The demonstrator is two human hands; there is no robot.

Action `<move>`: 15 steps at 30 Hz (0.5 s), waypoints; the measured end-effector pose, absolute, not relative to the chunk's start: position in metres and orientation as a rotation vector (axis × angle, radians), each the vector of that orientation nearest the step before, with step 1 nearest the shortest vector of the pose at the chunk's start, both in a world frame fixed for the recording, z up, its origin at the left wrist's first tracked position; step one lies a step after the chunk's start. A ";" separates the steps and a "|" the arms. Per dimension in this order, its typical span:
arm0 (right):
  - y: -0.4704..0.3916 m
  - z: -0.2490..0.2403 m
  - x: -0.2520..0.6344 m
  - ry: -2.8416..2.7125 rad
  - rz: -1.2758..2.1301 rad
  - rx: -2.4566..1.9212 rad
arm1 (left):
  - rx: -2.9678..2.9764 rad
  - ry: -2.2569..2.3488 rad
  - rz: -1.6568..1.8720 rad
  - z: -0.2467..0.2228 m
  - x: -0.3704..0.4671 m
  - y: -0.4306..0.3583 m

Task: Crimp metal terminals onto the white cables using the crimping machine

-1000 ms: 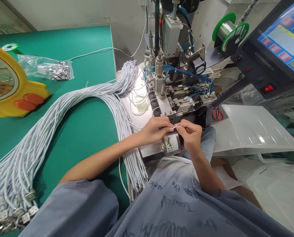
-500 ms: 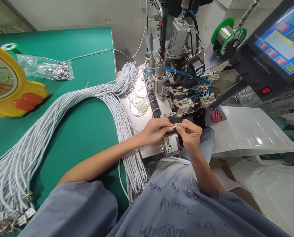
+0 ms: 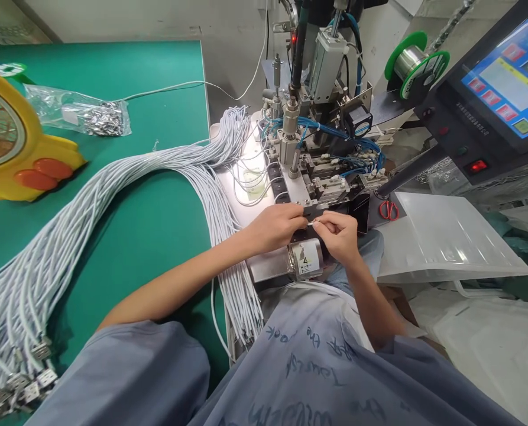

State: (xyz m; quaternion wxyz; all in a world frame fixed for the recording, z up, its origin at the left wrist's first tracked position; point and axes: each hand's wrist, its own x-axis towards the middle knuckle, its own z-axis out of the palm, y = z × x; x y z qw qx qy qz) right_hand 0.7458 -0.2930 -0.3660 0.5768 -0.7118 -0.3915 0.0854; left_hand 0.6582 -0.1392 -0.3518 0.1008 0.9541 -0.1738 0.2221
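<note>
My left hand (image 3: pixel 282 226) pinches a thin white cable end (image 3: pixel 310 223) at the front edge of the metal machine (image 3: pixel 310 171). On the other side of that cable end, my right hand (image 3: pixel 338 234) also has its fingertips closed on it. The fine detail between the fingertips is too small to tell. Just below both hands lies a clear packet with a white label (image 3: pixel 308 258). A long bundle of white cables (image 3: pixel 126 171) runs across the green table, and part of it hangs down beside my left forearm.
A yellow fan (image 3: pixel 37 148) and a plastic bag of metal parts (image 3: pixel 99 117) are on the green table (image 3: pixel 166 207). To the right are a solder spool (image 3: pixel 410 64), a lit screen (image 3: pixel 507 83), red scissors (image 3: pixel 388 210) and a white plastic sheet (image 3: pixel 450 236).
My left hand has turned slightly, with its knuckles now higher and covering more of the cable end. My right hand has shifted a little to the left. The camera view has moved slightly.
</note>
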 end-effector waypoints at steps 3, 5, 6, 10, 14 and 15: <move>-0.290 -0.377 0.735 -0.697 0.133 -1.585 | 2.523 -0.253 0.591 -0.364 0.656 -0.151; -0.291 -0.384 0.732 -0.597 0.170 -1.569 | 2.410 -0.133 0.517 -0.369 0.655 -0.158; -0.293 -0.387 0.733 -0.573 0.212 -1.571 | 2.417 -0.107 0.471 -0.371 0.654 -0.160; -0.301 -0.405 0.746 -0.528 0.425 -1.603 | 2.772 -0.117 0.181 -0.376 0.655 -0.159; -0.302 -0.420 0.761 -0.494 0.568 -1.643 | 3.016 -0.120 -0.082 -0.376 0.659 -0.156; -0.301 -0.422 0.764 -0.499 0.597 -1.646 | 3.027 -0.120 -0.117 -0.376 0.659 -0.156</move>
